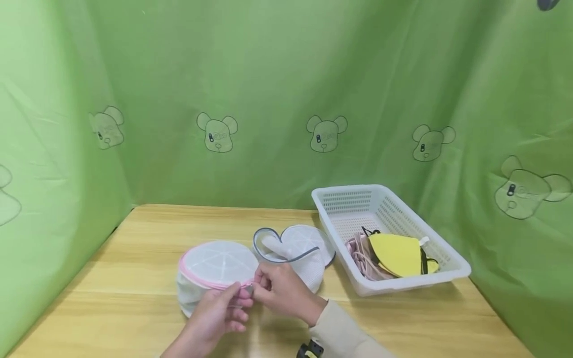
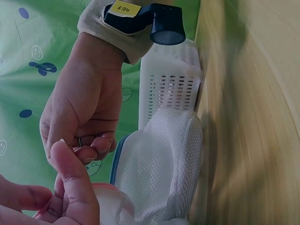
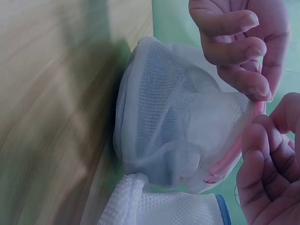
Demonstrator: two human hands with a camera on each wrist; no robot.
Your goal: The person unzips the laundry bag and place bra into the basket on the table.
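A round white mesh laundry bag [image 1: 221, 261] with a pink zipper rim stands on the table, its flat lid facing up. Thumb and fingers of my left hand [image 1: 215, 313] pinch the rim at the bag's near right side. Right beside them, my right hand [image 1: 282, 291] pinches the end of the pink zipper [image 3: 234, 152]; the fingers cover the pull itself. Both hands also show close together in the left wrist view, the right hand [image 2: 84, 103] above the left hand [image 2: 70, 197]. Behind my right hand lies a second white mesh bag [image 1: 309, 266] with dark blue trim, its lid folded open.
A white plastic basket [image 1: 333, 219] stands at the right, tilted in view. Inside it lie a yellow cloth piece [image 1: 398, 253] with black straps and a shiny pink garment [image 1: 360, 256]. Green curtains [image 1: 268, 74] enclose the wooden table [image 1: 112, 318] at the back and sides.
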